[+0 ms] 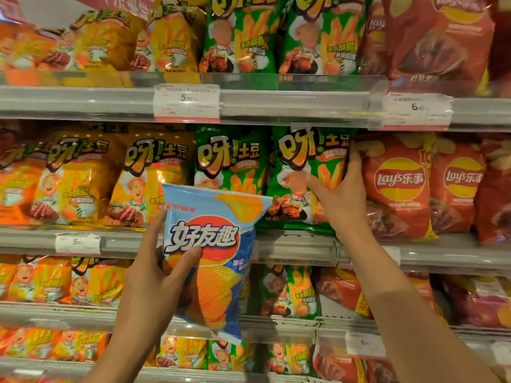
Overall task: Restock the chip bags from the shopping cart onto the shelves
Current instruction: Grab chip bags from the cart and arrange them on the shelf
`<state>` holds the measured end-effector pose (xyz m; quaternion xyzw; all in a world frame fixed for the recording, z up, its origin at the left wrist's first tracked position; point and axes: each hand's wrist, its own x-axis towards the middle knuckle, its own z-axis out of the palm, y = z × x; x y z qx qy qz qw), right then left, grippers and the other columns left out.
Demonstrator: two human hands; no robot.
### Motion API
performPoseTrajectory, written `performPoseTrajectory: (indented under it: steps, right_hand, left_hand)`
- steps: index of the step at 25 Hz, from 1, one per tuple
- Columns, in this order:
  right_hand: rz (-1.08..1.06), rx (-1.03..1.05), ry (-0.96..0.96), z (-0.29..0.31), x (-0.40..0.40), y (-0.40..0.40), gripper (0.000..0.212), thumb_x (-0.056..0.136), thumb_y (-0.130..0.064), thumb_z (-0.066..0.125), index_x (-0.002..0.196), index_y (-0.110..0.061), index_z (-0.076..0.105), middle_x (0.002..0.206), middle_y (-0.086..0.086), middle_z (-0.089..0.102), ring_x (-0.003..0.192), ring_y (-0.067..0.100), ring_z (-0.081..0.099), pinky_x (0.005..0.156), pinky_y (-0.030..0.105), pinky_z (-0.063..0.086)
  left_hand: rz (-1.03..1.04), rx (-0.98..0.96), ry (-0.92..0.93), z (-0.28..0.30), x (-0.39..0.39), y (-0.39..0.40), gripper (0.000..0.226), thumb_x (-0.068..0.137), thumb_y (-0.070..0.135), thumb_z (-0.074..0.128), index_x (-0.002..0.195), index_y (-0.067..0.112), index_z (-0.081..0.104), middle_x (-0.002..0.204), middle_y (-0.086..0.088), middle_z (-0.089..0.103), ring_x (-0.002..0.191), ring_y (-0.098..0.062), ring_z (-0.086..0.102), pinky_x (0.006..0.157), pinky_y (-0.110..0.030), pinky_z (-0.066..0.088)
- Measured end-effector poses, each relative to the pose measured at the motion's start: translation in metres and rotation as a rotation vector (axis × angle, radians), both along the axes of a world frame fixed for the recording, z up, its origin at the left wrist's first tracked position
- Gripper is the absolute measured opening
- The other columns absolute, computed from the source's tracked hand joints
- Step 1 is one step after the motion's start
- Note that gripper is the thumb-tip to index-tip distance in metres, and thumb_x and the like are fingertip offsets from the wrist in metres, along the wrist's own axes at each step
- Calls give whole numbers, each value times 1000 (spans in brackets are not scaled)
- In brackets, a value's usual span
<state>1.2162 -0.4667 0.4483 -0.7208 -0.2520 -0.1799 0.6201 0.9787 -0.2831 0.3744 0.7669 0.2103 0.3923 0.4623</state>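
Grey metal shelves (290, 105) packed with chip bags. Right hand (341, 197) grips the green bag (305, 172) on the middle shelf, likely making room. Left hand (154, 269) pinches the blue chip bag (210, 258) in mid-air before the shelf; next needs a matching slot. Shopping cart out of view; edges blurred.

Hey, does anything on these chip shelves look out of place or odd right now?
Only the blue chip bag in the left hand: no blue bags show on these shelves. The right hand grips a green bag on the middle shelf.
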Motion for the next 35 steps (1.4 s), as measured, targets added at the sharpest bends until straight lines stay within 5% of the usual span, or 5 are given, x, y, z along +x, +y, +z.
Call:
performPoseTrajectory:
  steps: [9, 16, 25, 32, 35]
  right_hand:
    - [114, -121, 11, 9, 8, -4, 89, 75, -35, 83, 148, -30, 33, 129, -9, 58, 117, 12, 58, 104, 41, 50]
    - [174, -160, 51, 0, 0, 11, 86, 82, -24, 80, 151, -27, 30, 135, -2, 57, 121, 16, 58, 105, 45, 49]
    - [200, -84, 202, -17, -1, 14, 94, 75, -46, 83, 149, -31, 27, 117, -18, 61, 110, 3, 61, 87, 24, 49]
    - [150, -141, 146, -27, -1, 7, 110, 72, -52, 83, 156, -30, 15, 143, -8, 52, 128, 12, 52, 110, 40, 43]
    - [-38, -162, -32, -36, -14, 1, 105, 78, -49, 80, 157, -25, 16, 154, 1, 34, 140, 15, 34, 111, 18, 28]
  left_hand:
    - [14, 12, 23, -1, -8, 9, 79, 80, 53, 67, 145, 64, 25, 93, 16, 74, 71, -1, 70, 48, -24, 54]
    - [75, 27, 28, 2, -9, 13, 81, 78, 57, 67, 148, 60, 25, 96, 20, 70, 79, -11, 69, 66, -49, 58]
    - [78, 27, 11, -1, -6, 13, 81, 80, 55, 68, 148, 59, 25, 100, 22, 69, 79, 3, 68, 58, -32, 53]
    - [65, 17, -43, -2, -5, 16, 76, 78, 57, 69, 145, 59, 33, 95, 31, 72, 79, -4, 71, 66, -41, 59]
    - [59, 11, -72, -7, -11, 18, 71, 80, 55, 70, 143, 59, 36, 101, 27, 73, 81, -4, 73, 62, -33, 58]
